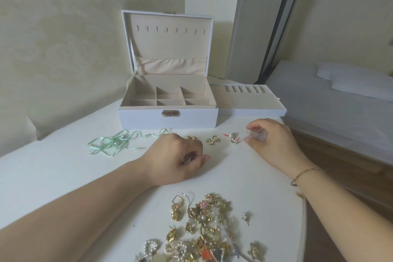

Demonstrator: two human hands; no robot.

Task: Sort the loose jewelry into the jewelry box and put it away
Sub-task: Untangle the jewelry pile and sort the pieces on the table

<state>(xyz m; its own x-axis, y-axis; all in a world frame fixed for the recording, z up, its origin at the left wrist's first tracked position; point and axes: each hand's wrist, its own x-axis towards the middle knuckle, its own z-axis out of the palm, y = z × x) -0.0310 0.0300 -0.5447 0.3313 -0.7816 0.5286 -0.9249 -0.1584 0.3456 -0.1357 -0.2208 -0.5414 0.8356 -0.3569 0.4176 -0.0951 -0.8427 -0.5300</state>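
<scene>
A pale-walled bedroom, with a bed (331, 100) to the right, holds a white table (63, 176) where the sorting takes place. At the back of the table stands the white jewelry box (169, 118), lid upright, its beige compartments showing nothing inside; its removable tray (251, 102) lies just beside it on the right. Near the front edge sprawls a heap of loose jewelry (204, 229), mostly gold pieces and pearls. A mint ribbon (112, 143) with pearls lies tangled left of centre, in front of the box. The left hand (178, 158) rests on the table with fingers curled under; something thin shows between thumb and finger, though whether it is gripped cannot be told. The right hand (270, 140) pinches a small clear earring (256, 134) between thumb and fingertips, the fingers bent close together. Between the hands lie gold hoop earrings (213, 140) and a small clear piece with red tips (233, 137).
</scene>
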